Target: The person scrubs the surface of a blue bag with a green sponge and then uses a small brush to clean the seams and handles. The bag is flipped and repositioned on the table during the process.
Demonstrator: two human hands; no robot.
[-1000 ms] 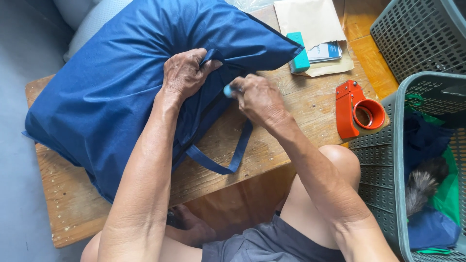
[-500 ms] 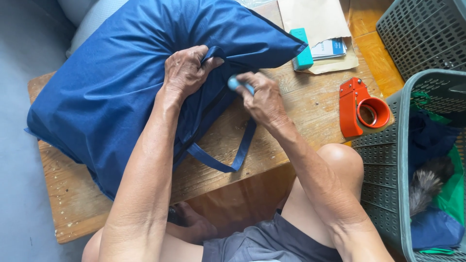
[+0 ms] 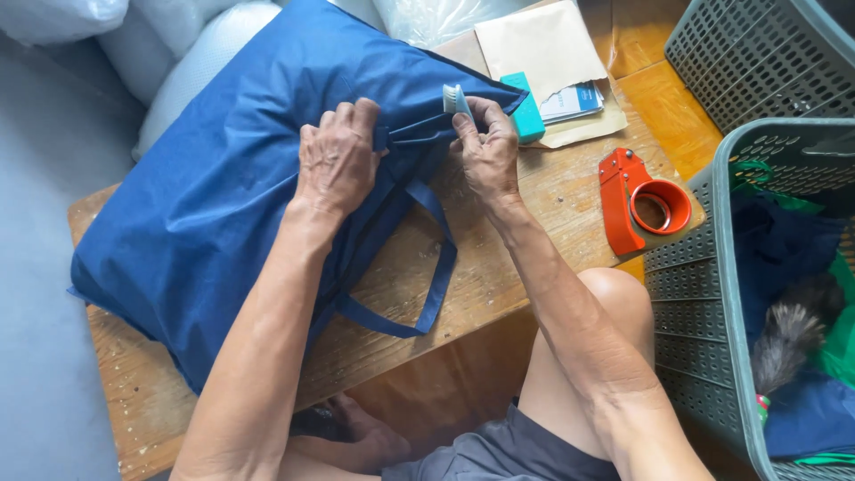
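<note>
A large, stuffed dark blue fabric bag (image 3: 223,205) lies on a low wooden table (image 3: 499,267), its blue strap loop (image 3: 427,294) hanging toward me. My left hand (image 3: 337,158) presses on the bag and pinches the fabric by its opening edge. My right hand (image 3: 485,147) grips a small light-coloured tab, probably the zipper pull (image 3: 454,98), at the bag's right corner.
An orange tape dispenser (image 3: 641,205) sits on the table's right end. A teal box (image 3: 525,111), cards and a brown envelope (image 3: 543,44) lie behind the bag. Grey plastic baskets (image 3: 712,258) with cloth stand at right. Bubble-wrap rolls (image 3: 196,62) lie at the back left.
My right hand has slid with the small tab along the bag's edge toward its far right corner. My left hand has stayed pinching the fabric. The view has shifted slightly.
</note>
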